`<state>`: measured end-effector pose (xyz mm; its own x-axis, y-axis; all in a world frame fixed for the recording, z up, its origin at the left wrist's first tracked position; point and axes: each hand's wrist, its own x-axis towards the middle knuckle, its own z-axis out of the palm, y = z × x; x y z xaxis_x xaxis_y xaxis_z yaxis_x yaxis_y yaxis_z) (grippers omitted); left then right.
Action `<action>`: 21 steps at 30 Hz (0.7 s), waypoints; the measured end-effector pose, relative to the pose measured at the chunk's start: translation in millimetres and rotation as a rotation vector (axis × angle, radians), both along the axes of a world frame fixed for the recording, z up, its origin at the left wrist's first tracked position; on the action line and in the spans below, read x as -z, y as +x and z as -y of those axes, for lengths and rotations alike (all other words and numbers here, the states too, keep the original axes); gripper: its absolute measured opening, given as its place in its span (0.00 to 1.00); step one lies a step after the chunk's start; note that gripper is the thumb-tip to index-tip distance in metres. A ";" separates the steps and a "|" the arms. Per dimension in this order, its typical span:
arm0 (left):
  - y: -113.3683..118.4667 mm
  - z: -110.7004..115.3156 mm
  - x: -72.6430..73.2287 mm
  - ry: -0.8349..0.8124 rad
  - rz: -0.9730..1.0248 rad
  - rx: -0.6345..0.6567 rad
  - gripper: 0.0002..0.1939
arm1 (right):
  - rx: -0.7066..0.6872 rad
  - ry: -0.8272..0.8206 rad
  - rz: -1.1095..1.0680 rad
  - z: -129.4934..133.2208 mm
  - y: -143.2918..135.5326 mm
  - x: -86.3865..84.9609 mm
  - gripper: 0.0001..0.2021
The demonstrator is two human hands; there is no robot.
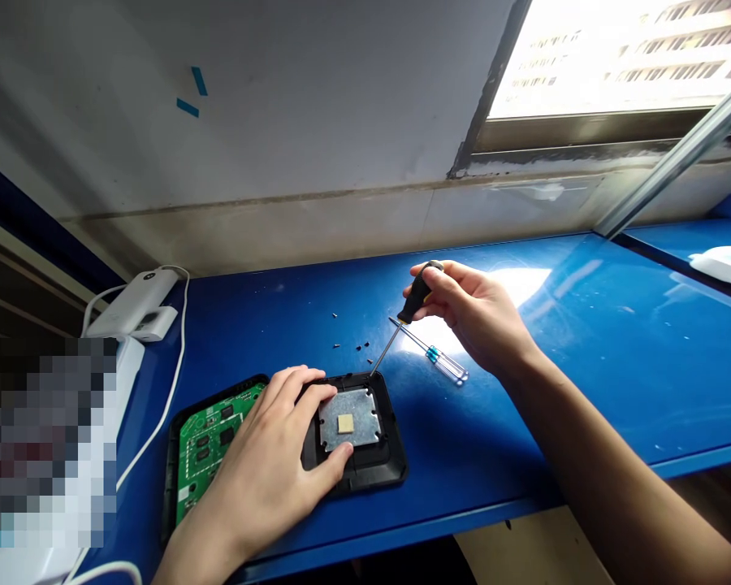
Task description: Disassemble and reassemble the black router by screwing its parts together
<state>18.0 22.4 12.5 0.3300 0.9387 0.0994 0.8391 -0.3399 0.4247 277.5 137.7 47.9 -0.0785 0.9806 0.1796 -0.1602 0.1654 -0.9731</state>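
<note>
My right hand (pixel 463 305) grips a screwdriver (pixel 415 302) by its black handle. Its shaft slants down to the left, and the tip meets the upper right corner of a black plastic cover (pixel 395 451). My left hand (pixel 280 443) holds that cover down, thumb and fingers spread across it. A silvery metal plate (pixel 335 443) with a small pale square pad (pixel 346 423) lies inside the cover. Partly under my left hand is a green circuit board (pixel 210 435) in a black frame. A second screwdriver (pixel 442 361), with a clear and blue handle, lies beneath my right hand.
Several small dark screws (pixel 336 346) are scattered on the blue table (pixel 268 317) behind the cover. On the left stand a white power strip (pixel 135 302) and a white cable (pixel 176 382). A blurred patch (pixel 42 443) covers the lower left. A wall and window border the back.
</note>
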 end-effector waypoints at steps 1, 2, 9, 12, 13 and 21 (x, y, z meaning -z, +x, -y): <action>0.2 0.0 -0.1 0.003 -0.004 0.000 0.17 | -0.002 -0.012 0.013 0.2 -0.2 0.5 0.16; 0.3 0.0 -0.1 0.006 -0.011 0.000 0.17 | -0.002 -0.023 0.027 0.4 -0.6 0.9 0.16; -0.4 1.5 -0.7 0.008 -0.053 0.030 0.29 | 0.013 -0.113 0.161 2.8 -4.0 2.8 0.13; 0.2 2.3 -3.1 0.001 -0.065 0.051 0.31 | 0.019 -0.129 0.183 3.1 -4.9 1.9 0.15; 0.7 2.5 -4.0 -0.005 -0.070 0.063 0.32 | 0.020 -0.129 0.186 3.1 -5.2 1.6 0.16; 5.9 -0.1 -5.7 0.011 -0.140 0.127 0.37 | 0.024 -0.113 0.208 2.4 -6.2 0.9 0.17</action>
